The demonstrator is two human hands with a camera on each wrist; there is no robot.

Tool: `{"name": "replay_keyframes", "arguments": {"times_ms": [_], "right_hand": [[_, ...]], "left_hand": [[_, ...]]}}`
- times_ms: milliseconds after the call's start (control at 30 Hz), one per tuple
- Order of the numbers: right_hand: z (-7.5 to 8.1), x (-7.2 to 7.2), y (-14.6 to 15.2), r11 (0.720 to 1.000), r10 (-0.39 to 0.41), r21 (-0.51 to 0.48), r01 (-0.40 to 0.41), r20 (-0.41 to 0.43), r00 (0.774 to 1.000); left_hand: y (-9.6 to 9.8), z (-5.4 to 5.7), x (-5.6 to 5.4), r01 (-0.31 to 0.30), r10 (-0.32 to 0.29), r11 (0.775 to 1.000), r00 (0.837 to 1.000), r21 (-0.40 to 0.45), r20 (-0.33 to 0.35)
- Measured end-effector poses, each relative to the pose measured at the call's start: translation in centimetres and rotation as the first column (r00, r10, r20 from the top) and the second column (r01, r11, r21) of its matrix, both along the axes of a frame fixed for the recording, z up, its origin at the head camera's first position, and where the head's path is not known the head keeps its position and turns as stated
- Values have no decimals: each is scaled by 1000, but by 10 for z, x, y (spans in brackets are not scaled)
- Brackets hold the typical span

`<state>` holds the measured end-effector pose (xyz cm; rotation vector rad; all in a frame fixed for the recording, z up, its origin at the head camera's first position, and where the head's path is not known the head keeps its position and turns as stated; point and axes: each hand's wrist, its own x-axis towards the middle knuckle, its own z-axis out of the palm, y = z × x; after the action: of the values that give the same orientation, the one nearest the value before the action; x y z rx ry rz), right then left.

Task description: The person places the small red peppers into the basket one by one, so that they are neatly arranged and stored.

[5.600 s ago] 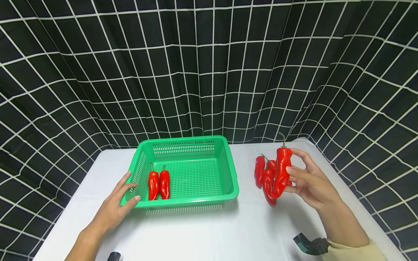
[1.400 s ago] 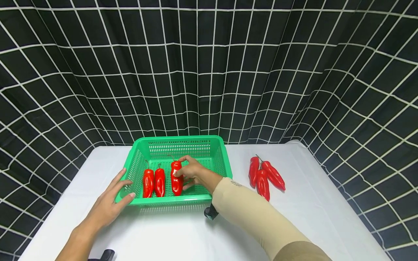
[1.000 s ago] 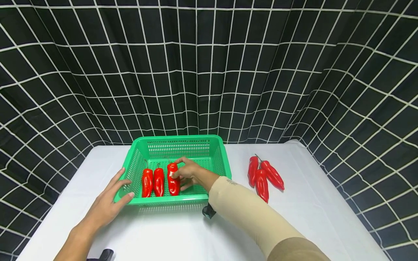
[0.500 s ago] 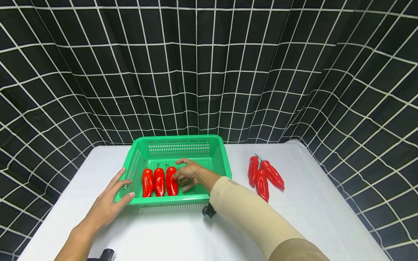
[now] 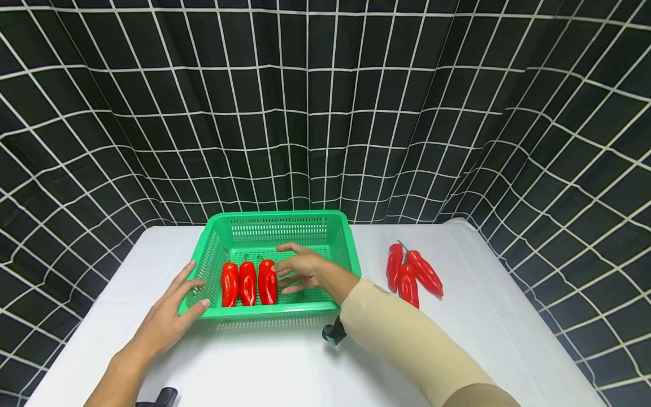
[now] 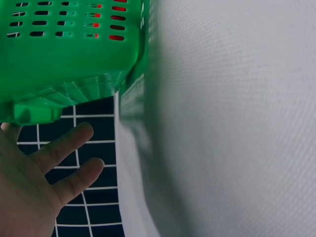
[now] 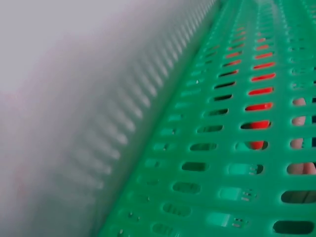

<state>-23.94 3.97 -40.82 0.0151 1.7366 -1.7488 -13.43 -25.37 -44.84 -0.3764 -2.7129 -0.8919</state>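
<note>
Three red peppers lie side by side, stems to the back, in the left half of a green basket point(image 5: 274, 309): the left pepper point(image 5: 230, 284), the middle pepper point(image 5: 247, 284) and the right pepper point(image 5: 267, 282). My right hand point(image 5: 309, 269) is inside the basket just right of the right pepper, its fingers spread and holding nothing; whether a fingertip touches that pepper I cannot tell. At the basket's left rim rests my left hand point(image 5: 168, 323), fingers apart. In the left wrist view, two loose fingers of the left hand point(image 6: 29, 192) show beneath the basket's side point(image 6: 64, 59).
To the right of the basket, three more red peppers point(image 5: 427, 273) lie close together on the white tablecloth point(image 5: 488, 316). A black grid-patterned curtain point(image 5: 325, 124) encloses the back and sides. The right wrist view is filled by the slotted basket wall point(image 7: 207, 163) and white cloth.
The right hand carried a pepper from the right-hand group into the basket, set it beside the other two and let go. It has since drawn slightly right. The left hand stays at the rim.
</note>
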Motion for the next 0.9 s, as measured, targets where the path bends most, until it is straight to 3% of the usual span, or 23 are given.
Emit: {"name": "replay_keyframes", "arguments": {"times_ms": [533, 900], "right_hand": [[7, 17, 6, 992, 8, -126, -9, -5, 1000], [24, 26, 16, 970, 47, -237, -49, -18, 999]], "left_hand": [[-1, 0, -1, 10, -10, 1000, 1000, 8, 3], [-2, -1, -1, 11, -11, 1000, 1000, 9, -1]]}}
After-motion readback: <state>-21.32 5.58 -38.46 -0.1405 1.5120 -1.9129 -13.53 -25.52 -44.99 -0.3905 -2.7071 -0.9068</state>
